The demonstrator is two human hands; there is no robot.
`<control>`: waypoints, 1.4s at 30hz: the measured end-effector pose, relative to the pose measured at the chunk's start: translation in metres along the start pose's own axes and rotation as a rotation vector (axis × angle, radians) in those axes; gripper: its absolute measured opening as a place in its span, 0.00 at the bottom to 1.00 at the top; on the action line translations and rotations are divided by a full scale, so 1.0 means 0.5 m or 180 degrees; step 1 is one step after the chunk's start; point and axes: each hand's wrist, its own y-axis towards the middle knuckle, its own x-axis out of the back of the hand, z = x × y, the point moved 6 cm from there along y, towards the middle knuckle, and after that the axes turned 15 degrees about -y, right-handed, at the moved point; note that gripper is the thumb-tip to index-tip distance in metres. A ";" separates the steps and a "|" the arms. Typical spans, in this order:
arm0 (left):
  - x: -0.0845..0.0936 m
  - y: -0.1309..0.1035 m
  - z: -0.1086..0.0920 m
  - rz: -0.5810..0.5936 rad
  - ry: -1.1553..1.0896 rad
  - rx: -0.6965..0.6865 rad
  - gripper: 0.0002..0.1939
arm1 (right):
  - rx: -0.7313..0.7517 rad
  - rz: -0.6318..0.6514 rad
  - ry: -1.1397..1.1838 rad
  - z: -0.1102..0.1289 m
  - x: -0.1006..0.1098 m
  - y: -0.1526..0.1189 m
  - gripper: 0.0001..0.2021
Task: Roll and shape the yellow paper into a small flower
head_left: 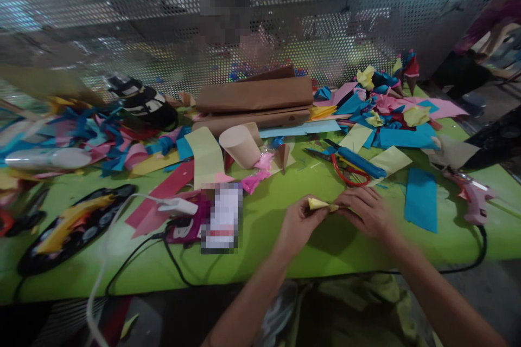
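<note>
Between my two hands, just above the green table's front half, is a small piece of yellow paper that looks folded or twisted. My left hand pinches its wider end. The fingers of my right hand close on its narrow end, which they partly hide. Right behind my hands lie scissors with red handles and a blue utility knife. A flat blue paper strip rests to the right of my right hand, and a pink glue gun farther right.
Left of my hands are a blurred-out phone-like object and a purple power strip with cables. Rolled brown paper lies at the back by a perforated metal screen. Coloured paper scraps heap up on both sides of the green table.
</note>
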 end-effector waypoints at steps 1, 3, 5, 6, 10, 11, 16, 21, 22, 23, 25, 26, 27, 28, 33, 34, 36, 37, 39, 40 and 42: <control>0.000 0.000 0.002 0.0014 0.0009 0.0013 0.13 | 0.0001 0.0017 0.0006 0.000 -0.001 -0.001 0.07; 0.000 -0.001 0.007 0.0050 0.0029 0.0038 0.13 | 0.0011 0.0051 0.0012 0.001 -0.002 -0.001 0.06; 0.001 -0.002 0.010 0.0077 0.0064 0.0015 0.13 | 0.0000 0.0081 -0.0006 0.001 -0.003 0.001 0.05; 0.000 -0.002 0.010 0.0097 0.0098 -0.0007 0.13 | -0.0009 0.0087 -0.0015 0.002 -0.002 0.002 0.05; -0.002 -0.004 0.008 0.0139 0.0213 -0.0085 0.14 | -0.0001 0.0029 0.0032 0.005 0.003 0.010 0.06; -0.002 -0.004 0.007 0.0128 0.0215 -0.0084 0.14 | 0.0017 0.0017 0.0059 0.006 0.005 0.012 0.07; 0.000 -0.002 -0.010 0.0100 0.0283 -0.0228 0.13 | 0.0003 0.0039 0.0156 0.006 0.006 0.017 0.07; 0.001 -0.001 -0.017 0.0183 0.0215 -0.0203 0.12 | -0.0252 0.0209 0.0468 -0.002 -0.002 0.013 0.05; 0.001 -0.001 -0.017 0.0195 0.0196 -0.0193 0.11 | -0.0311 0.0243 0.0515 -0.004 -0.003 0.012 0.05; 0.001 -0.001 -0.016 0.0200 0.0179 -0.0182 0.11 | -0.0363 0.0273 0.0553 -0.005 -0.003 0.012 0.05; 0.002 -0.002 -0.015 0.0195 0.0151 -0.0153 0.11 | -0.0439 0.0337 0.0621 -0.007 -0.002 0.012 0.05; 0.003 -0.002 -0.014 0.0194 0.0144 -0.0138 0.11 | -0.0456 0.0356 0.0654 -0.007 -0.001 0.013 0.05; 0.003 -0.002 -0.013 0.0200 0.0143 -0.0133 0.11 | -0.0465 0.0367 0.0681 -0.007 0.000 0.014 0.05; 0.003 -0.002 -0.014 0.0220 0.0145 -0.0137 0.11 | -0.0474 0.0377 0.0704 -0.008 0.000 0.014 0.05; 0.001 -0.003 -0.020 0.0342 0.0229 -0.0251 0.11 | -0.0555 0.0408 0.0810 -0.014 0.000 0.015 0.06; 0.000 -0.004 -0.022 0.0360 0.0255 -0.0274 0.10 | -0.0571 0.0432 0.0839 -0.015 0.000 0.014 0.06; -0.002 -0.005 -0.027 0.0402 0.0320 -0.0338 0.10 | -0.0604 0.0487 0.0896 -0.016 0.000 0.014 0.06; -0.004 -0.006 -0.030 0.0431 0.0364 -0.0383 0.10 | -0.0620 0.0498 0.0922 -0.017 0.001 0.014 0.07; -0.009 -0.008 -0.035 0.0479 0.0466 -0.0468 0.09 | -0.0641 0.0502 0.0967 -0.019 0.003 0.013 0.08; -0.012 -0.009 -0.037 0.0489 0.0514 -0.0482 0.09 | -0.0651 0.0493 0.0988 -0.020 0.004 0.013 0.08; -0.015 -0.011 -0.036 0.0471 0.0580 -0.0452 0.10 | -0.0669 0.0475 0.1024 -0.024 0.005 0.011 0.08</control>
